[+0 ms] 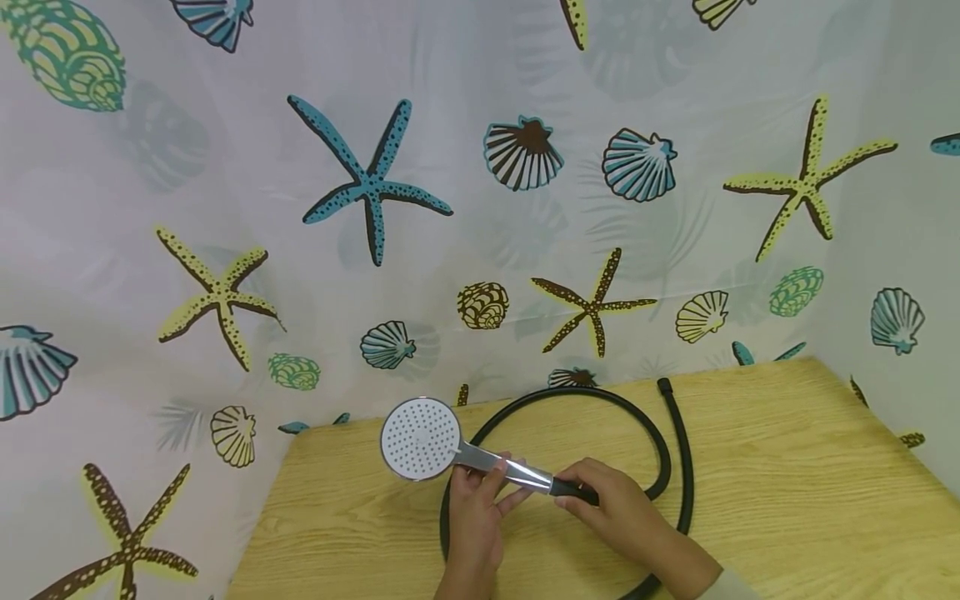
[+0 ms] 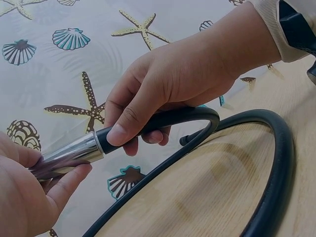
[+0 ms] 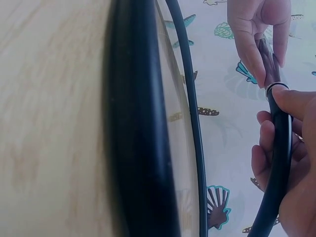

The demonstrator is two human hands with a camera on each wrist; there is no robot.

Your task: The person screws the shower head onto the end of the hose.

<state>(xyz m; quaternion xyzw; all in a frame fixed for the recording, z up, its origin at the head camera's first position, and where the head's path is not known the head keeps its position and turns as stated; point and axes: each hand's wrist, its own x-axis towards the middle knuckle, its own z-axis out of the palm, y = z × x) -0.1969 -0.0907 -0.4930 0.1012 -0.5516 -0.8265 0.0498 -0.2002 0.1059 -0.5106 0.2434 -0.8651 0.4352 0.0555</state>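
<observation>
A chrome hand shower (image 1: 420,439) with a round white spray face is raised over the table, its handle sloping down to the right. My left hand (image 1: 477,508) grips the chrome handle (image 2: 74,153) between thumb and fingers. On the right, my right hand (image 1: 611,504) pinches the end of a black shower hose (image 3: 281,133) right at the handle's lower end. Hose and handle meet there; how far they are joined is hidden. The rest of the hose loops over the tabletop, and its free end (image 1: 664,386) lies toward the back.
The light wooden table (image 1: 787,467) runs back to a white curtain (image 1: 450,67) printed with starfish and shells. That curtain also hangs along both sides. The hose loop passes beneath and behind both hands.
</observation>
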